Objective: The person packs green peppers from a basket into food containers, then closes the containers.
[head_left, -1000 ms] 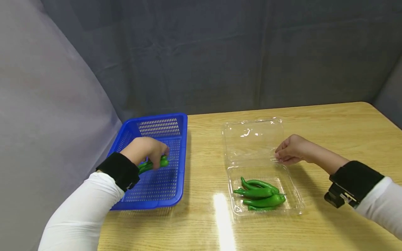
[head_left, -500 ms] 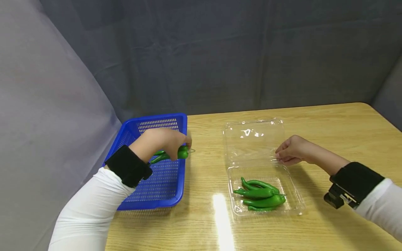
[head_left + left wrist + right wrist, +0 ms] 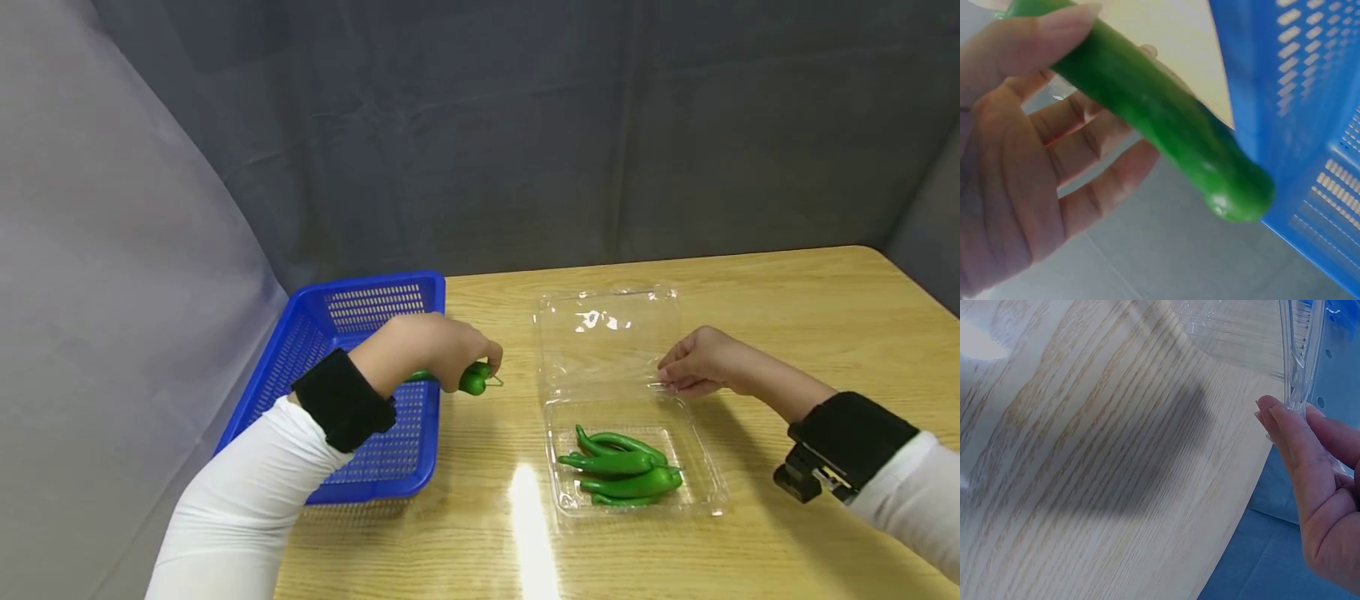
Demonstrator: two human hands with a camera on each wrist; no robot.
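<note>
Left hand (image 3: 438,350) carried pepper (image 3: 471,380) out past basket (image 3: 352,308).

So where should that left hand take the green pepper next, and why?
Probably rightward to the clear clamshell box. The left hand holds a green pepper just past the blue basket, other peppers already lie in the box, and the right hand pinches its lid open.

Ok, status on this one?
Left hand grips pepper, between basket and box. Right hand pinches lid. Path clear.
</note>
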